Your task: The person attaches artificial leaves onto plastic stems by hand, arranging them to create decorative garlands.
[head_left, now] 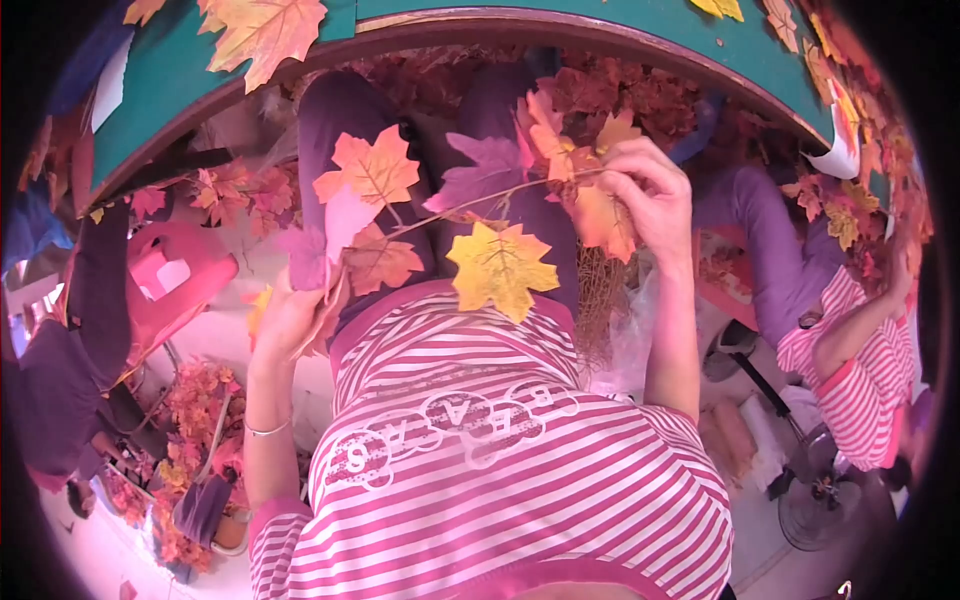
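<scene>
Orange and yellow leaf garland [503, 266] is held over the lap [548, 240], apparently being arranged, its stem pinched by the right hand [650, 195], leaves gripped in the left hand [298, 312], with gentle, steady fingering seemingly called for next.

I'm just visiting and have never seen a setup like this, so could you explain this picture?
No machine is handling things here: these are a person's bare hands. The picture comes from a wide fisheye camera on that person's head, looking down, so straight edges bend. The right hand pinches a thin stem with autumn-coloured leaves along it, including a yellow leaf. The left hand holds leaves near the other end; whether it grips the stem too is hard to tell. At the top, a large orange leaf lies on a green table.
</scene>
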Demonstrator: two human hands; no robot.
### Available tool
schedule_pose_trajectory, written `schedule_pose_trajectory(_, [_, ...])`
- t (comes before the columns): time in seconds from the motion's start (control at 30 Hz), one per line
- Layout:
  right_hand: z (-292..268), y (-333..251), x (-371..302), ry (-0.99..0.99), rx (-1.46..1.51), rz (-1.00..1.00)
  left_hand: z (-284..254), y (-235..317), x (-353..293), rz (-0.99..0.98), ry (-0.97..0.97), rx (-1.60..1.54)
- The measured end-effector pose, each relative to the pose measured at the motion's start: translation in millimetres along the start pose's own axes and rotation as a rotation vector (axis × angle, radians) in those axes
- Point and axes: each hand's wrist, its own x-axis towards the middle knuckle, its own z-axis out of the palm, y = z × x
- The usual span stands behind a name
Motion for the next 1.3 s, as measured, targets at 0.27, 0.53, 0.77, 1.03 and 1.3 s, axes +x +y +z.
schedule_pose_trajectory(0.27, [-0.8, 13.5, -11.5, -0.002, -0.299, 0.073, 25.9, 2.4, 36.9, -0.128, -0.074, -0.251])
schedule_pose_trajectory(0.53, [15.5, -44.6, -6.2, -0.008, -0.48, 0.008, 21.2, 9.1, 44.0, -0.246, -0.285, -0.217])
schedule_pose_trajectory(0.77, [46.3, -80.1, -5.0, -0.309, -0.448, -0.104, 33.8, 21.8, 30.1, -0.134, -0.231, -0.124])
schedule_pose_trajectory(1.03, [50.1, -63.2, -17.1, -0.427, -0.47, 0.039, 44.2, 25.7, 14.1, 0.146, -0.136, 0.136])
schedule_pose_trajectory(1.3, [75.4, -72.4, -18.7, -0.433, 0.134, 0.556, 38.6, 13.0, 22.1, -0.123, -0.253, -0.33])
